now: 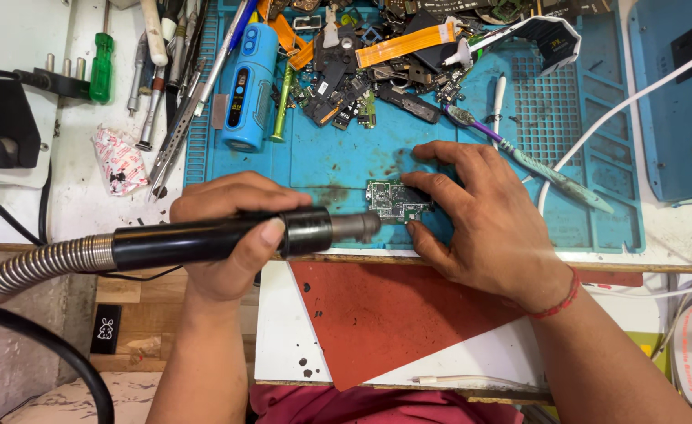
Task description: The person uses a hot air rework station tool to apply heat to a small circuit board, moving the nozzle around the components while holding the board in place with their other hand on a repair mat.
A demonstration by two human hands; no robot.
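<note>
Board (397, 201) lies on blue mat (338, 161) at bench edge, pinned by right hand (479, 216) fingertips. Left hand (232, 228) wraps black hot-air wand (228, 238), nozzle just beside board. Risk: nozzle heat reaching fingers, or board sliding. Scrap parts pile (361, 71), brush (530, 157) and blue cylinder tool (248, 86) crowd behind.
</note>
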